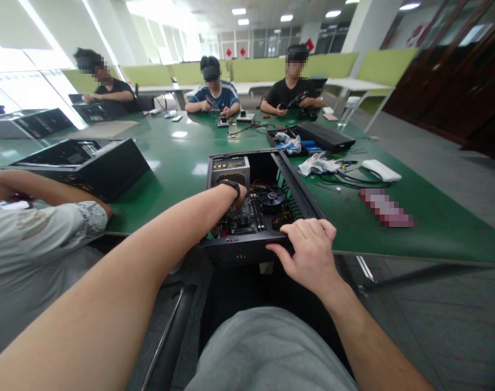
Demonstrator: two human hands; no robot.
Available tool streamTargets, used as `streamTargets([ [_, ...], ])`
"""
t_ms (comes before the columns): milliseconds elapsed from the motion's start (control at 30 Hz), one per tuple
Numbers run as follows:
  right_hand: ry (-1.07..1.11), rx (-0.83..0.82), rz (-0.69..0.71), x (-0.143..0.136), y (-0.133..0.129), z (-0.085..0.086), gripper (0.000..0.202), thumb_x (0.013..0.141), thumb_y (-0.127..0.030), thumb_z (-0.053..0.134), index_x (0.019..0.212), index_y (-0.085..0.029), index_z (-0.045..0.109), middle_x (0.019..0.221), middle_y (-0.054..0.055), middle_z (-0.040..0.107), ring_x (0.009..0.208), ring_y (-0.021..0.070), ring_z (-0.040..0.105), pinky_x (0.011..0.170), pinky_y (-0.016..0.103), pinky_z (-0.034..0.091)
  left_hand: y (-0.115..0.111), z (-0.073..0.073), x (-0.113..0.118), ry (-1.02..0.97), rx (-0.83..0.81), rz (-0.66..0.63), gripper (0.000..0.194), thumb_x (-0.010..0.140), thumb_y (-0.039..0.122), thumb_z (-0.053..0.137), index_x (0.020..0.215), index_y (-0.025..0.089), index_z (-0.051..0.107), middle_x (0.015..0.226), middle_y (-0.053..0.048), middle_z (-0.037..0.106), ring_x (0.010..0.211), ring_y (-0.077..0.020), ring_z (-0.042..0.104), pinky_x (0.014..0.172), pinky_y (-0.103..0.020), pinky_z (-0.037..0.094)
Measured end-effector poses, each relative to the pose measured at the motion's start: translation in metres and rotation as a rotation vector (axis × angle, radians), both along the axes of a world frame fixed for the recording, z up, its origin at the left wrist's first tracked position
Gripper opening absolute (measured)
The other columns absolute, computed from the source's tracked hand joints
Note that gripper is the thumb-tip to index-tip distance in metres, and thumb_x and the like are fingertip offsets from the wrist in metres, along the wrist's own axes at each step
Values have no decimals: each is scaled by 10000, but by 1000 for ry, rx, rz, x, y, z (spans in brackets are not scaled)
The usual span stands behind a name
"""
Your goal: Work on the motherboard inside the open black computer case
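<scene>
An open black computer case (pixel 247 247) lies at the near edge of the green table. Inside it are a silver power supply (pixel 231 164) at the back left, a round black fan (pixel 271 197) and a dark motherboard (pixel 251 213). My left hand (pixel 239 200) reaches down into the case beside the power supply, its fingers mostly hidden in shadow. My right hand (pixel 308 247) grips the near right corner of the case, thumb on the front face and fingers over the rim.
Another black case (pixel 121 168) stands left, near a seated person. White gloves (pixel 318 164), black cables (pixel 345 179), a white pouch (pixel 381 170) and a pink packet (pixel 386 208) lie right. Several people work across the table (pixel 170 144); a tool box (pixel 324 137) is behind the gloves.
</scene>
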State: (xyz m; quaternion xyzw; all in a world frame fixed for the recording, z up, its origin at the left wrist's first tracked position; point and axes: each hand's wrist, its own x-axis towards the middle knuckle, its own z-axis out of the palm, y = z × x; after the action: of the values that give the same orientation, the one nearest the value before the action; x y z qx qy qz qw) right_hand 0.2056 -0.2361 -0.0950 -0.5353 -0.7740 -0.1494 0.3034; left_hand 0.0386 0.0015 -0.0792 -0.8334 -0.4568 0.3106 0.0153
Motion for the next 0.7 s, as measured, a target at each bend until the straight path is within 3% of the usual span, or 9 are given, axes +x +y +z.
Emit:
streamTargets([
  [233, 4, 16, 16, 1, 2, -2, 278, 892, -474, 630, 964, -206, 617, 883, 41, 629, 913, 218, 501, 913, 406, 268, 3, -3, -3, -103, 26, 33, 625, 462, 341, 918, 1048, 162, 793, 1052, -110, 779, 1006, -296, 702, 947, -338, 525],
  [500, -1, 18, 15, 1, 3, -2, 272, 903, -475, 620, 961, -209, 609, 872, 38, 632, 899, 220, 506, 911, 418, 280, -1, 4, 2, -43, -44, 61, 560, 525, 308, 888, 1055, 152, 793, 1088, -121, 769, 1035, -304, 691, 956, -338, 522],
  [700, -20, 13, 12, 1, 2, -1, 287, 906, -489, 612, 969, -209, 613, 883, 38, 633, 910, 224, 508, 906, 423, 282, -1, 5, 1, -14, -17, 56, 618, 508, 310, 902, 1092, 150, 782, 1125, -130, 758, 1072, -317, 680, 980, -343, 512],
])
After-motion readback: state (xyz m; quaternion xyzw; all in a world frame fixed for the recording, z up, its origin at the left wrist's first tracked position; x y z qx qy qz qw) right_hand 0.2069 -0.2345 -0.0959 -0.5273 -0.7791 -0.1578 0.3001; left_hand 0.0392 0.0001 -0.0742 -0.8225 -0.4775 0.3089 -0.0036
